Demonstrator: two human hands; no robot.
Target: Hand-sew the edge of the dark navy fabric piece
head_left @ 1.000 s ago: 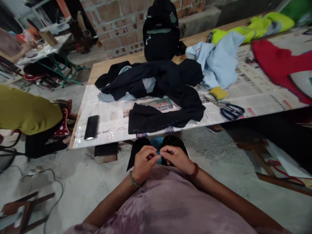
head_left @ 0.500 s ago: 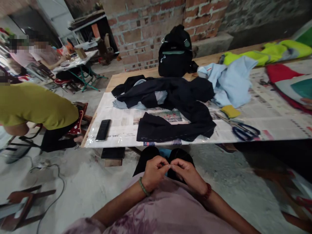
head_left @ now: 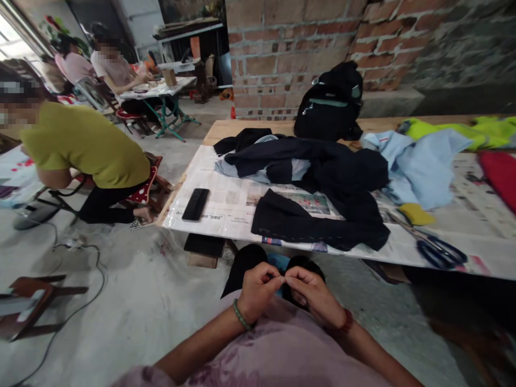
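Note:
Over my lap, my left hand [head_left: 261, 287] and my right hand [head_left: 309, 287] meet with thumbs and forefingers pinched together, fingertip to fingertip. Whatever lies between the fingertips is too small to make out. Just beyond them, on the newspaper-covered table [head_left: 226, 228], lies a dark navy garment [head_left: 334, 161], one sleeve or leg stretched along the near edge with a line of pale stitches on its hem. To its right are large scissors [head_left: 439, 250] with dark blue handles and a yellow pad [head_left: 417, 214]. A black phone [head_left: 195, 204] rests at the left.
A black backpack [head_left: 328, 105] stands at the table's back, with a light blue garment [head_left: 421, 164] and a neon yellow one [head_left: 451, 131] on the right. A person in a mustard top [head_left: 88, 145] sits at the left. A wooden stool [head_left: 30, 306] and a cable [head_left: 97, 285] are on the floor.
The view has swung to the left, so the table and its things appear farther right. Both hands keep their fingertips pinched together in nearly the same place over my lap.

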